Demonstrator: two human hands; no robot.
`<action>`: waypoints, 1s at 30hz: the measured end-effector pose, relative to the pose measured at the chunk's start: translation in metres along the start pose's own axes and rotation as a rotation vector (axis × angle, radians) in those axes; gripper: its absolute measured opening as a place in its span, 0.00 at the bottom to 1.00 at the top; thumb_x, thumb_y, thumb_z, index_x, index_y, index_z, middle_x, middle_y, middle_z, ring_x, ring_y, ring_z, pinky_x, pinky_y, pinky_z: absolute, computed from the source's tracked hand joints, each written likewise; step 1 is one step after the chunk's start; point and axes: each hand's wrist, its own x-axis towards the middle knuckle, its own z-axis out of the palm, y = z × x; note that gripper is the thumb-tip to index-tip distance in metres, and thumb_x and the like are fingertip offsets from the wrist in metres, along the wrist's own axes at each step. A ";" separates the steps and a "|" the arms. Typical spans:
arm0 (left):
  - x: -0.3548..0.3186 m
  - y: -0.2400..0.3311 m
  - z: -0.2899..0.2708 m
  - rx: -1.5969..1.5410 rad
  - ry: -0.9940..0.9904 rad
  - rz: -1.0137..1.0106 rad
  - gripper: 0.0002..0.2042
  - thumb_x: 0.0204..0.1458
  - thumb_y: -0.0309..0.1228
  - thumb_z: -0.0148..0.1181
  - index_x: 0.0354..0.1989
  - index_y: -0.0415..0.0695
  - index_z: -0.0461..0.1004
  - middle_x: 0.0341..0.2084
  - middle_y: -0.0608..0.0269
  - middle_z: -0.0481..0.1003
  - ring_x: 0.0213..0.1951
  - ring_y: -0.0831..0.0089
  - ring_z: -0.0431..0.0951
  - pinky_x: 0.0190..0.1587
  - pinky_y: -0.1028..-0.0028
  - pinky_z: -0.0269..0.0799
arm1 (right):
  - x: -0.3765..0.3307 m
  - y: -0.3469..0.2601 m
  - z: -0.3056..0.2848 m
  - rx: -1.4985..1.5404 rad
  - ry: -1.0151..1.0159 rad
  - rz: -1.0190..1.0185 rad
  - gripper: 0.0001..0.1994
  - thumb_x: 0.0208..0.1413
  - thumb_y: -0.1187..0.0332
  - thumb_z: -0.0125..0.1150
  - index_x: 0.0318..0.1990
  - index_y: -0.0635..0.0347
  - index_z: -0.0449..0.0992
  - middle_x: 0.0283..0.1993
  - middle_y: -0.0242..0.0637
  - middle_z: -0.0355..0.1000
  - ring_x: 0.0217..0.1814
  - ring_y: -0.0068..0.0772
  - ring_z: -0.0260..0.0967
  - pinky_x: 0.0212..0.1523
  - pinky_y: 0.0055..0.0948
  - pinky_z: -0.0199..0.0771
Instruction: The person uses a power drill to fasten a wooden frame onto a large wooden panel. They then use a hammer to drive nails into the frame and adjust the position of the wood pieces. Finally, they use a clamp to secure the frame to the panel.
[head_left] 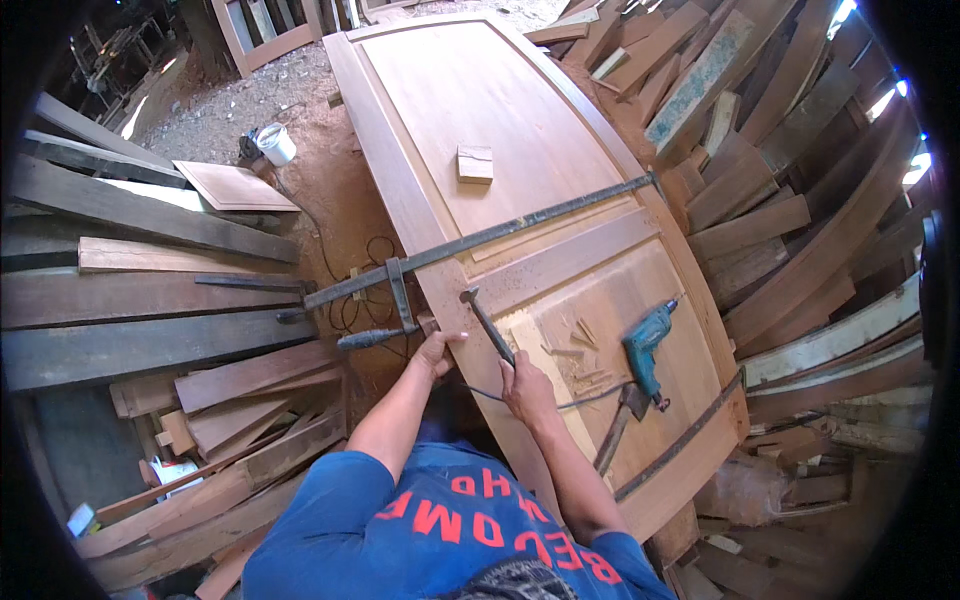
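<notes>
A large wooden door (480,110) lies flat in front of me, pinched across its width by a long dark bar clamp (500,235). My right hand (525,385) grips the handle of a hammer (487,322), whose head sits over the door's left stile. My left hand (437,350) rests on the door's left edge just below the clamp's jaw, fingers curled on something small that I cannot make out. A teal power drill (648,345) lies on the lower door panel to the right of my right hand, beside loose wooden wedges (578,340).
Stacked planks (140,270) fill the left side and more boards (760,180) pile up on the right. A small wood block (475,163) sits on the upper panel. A white bucket (276,143) and a dark cable (365,270) lie on the dirt floor to the left.
</notes>
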 end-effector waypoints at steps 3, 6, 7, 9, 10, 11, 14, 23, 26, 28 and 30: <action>-0.008 -0.009 -0.032 -0.024 0.073 -0.104 0.29 0.43 0.26 0.66 0.59 0.39 0.72 0.50 0.55 0.78 0.54 0.56 0.77 0.64 0.54 0.70 | -0.023 -0.056 -0.037 0.255 0.258 -0.199 0.12 0.65 0.64 0.59 0.43 0.63 0.67 0.27 0.62 0.72 0.32 0.71 0.73 0.32 0.60 0.73; 0.006 -0.002 -0.022 -0.078 0.046 -0.110 0.27 0.44 0.25 0.66 0.57 0.38 0.73 0.47 0.54 0.79 0.52 0.55 0.79 0.63 0.54 0.71 | -0.012 -0.030 -0.011 0.261 0.518 -0.366 0.09 0.64 0.67 0.59 0.41 0.63 0.67 0.26 0.61 0.72 0.30 0.71 0.73 0.30 0.60 0.71; 0.005 -0.004 -0.017 -0.111 0.040 -0.123 0.27 0.44 0.24 0.65 0.57 0.38 0.73 0.46 0.54 0.80 0.51 0.55 0.79 0.62 0.54 0.72 | -0.009 -0.010 0.008 0.210 0.584 -0.411 0.09 0.64 0.68 0.58 0.40 0.63 0.67 0.25 0.60 0.72 0.29 0.71 0.72 0.30 0.61 0.70; 0.010 -0.001 -0.017 -0.120 0.007 -0.099 0.27 0.44 0.24 0.65 0.57 0.37 0.73 0.47 0.54 0.79 0.52 0.55 0.79 0.62 0.54 0.72 | 0.004 0.007 0.016 0.034 0.156 -0.049 0.08 0.65 0.69 0.58 0.40 0.64 0.66 0.26 0.62 0.73 0.30 0.72 0.73 0.31 0.62 0.69; 0.013 0.003 -0.016 -0.120 -0.010 -0.088 0.27 0.43 0.24 0.65 0.57 0.37 0.73 0.47 0.53 0.79 0.52 0.55 0.79 0.62 0.54 0.72 | 0.013 0.012 0.018 -0.033 0.066 0.043 0.08 0.65 0.69 0.58 0.41 0.64 0.66 0.27 0.62 0.73 0.30 0.72 0.73 0.30 0.62 0.69; 0.014 0.003 -0.015 -0.091 -0.008 -0.041 0.27 0.43 0.24 0.65 0.57 0.37 0.73 0.47 0.53 0.79 0.52 0.55 0.79 0.63 0.54 0.72 | 0.013 0.019 0.018 -0.015 0.092 0.000 0.09 0.65 0.68 0.57 0.41 0.64 0.66 0.27 0.62 0.73 0.30 0.72 0.73 0.30 0.62 0.70; 0.000 -0.001 -0.017 -0.077 0.012 -0.086 0.29 0.42 0.26 0.65 0.58 0.38 0.72 0.48 0.53 0.79 0.53 0.54 0.79 0.63 0.53 0.71 | -0.019 -0.013 -0.011 0.114 0.157 -0.112 0.11 0.66 0.65 0.56 0.42 0.64 0.65 0.27 0.62 0.73 0.31 0.71 0.74 0.31 0.61 0.71; 0.017 0.010 -0.023 -0.088 -0.018 -0.060 0.29 0.40 0.26 0.65 0.57 0.37 0.73 0.47 0.52 0.79 0.51 0.54 0.79 0.62 0.53 0.72 | 0.020 0.009 0.009 0.065 0.133 -0.045 0.14 0.68 0.60 0.54 0.43 0.64 0.65 0.27 0.65 0.73 0.30 0.73 0.72 0.31 0.63 0.71; 0.005 -0.003 -0.027 -0.126 0.016 -0.109 0.29 0.41 0.26 0.65 0.57 0.37 0.72 0.47 0.52 0.79 0.51 0.54 0.78 0.63 0.53 0.71 | 0.002 -0.005 0.004 0.095 0.109 -0.042 0.15 0.68 0.58 0.53 0.42 0.64 0.65 0.27 0.65 0.73 0.31 0.73 0.73 0.32 0.64 0.71; 0.006 -0.001 -0.011 -0.114 -0.005 -0.120 0.29 0.41 0.26 0.65 0.58 0.37 0.72 0.47 0.51 0.79 0.51 0.54 0.78 0.64 0.53 0.70 | 0.004 0.022 0.023 -0.017 0.001 0.033 0.16 0.68 0.58 0.53 0.41 0.64 0.65 0.28 0.65 0.74 0.32 0.73 0.73 0.32 0.64 0.71; 0.001 -0.005 -0.028 0.152 0.204 -0.185 0.28 0.45 0.34 0.68 0.57 0.35 0.73 0.49 0.49 0.79 0.54 0.55 0.78 0.63 0.55 0.70 | 0.006 0.031 0.031 0.010 0.033 0.101 0.16 0.68 0.57 0.54 0.42 0.63 0.65 0.29 0.66 0.74 0.33 0.73 0.74 0.33 0.64 0.71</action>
